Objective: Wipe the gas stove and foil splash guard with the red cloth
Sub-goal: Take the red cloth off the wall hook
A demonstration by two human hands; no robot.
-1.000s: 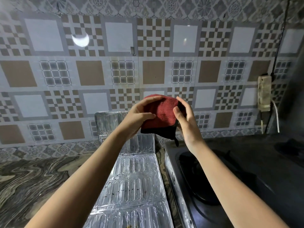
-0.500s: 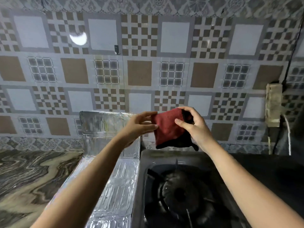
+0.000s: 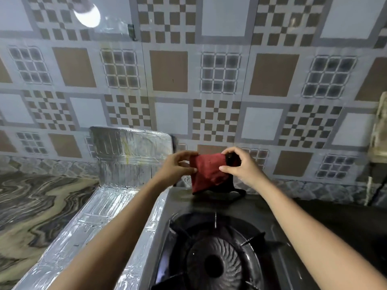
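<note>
Wall [image 3: 272, 74]: far side, glossy tiles patterned in brown, white and grey squares.
Light [image 3: 87, 15]: bright reflection, upper left.
Surface [image 3: 31, 206]: swirled marble pattern, left.

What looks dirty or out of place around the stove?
A yellowish streak runs down the upright foil guard panel, and dark specks dot its foot. The guard's other panels lie flat beside the stove, not standing.
</note>
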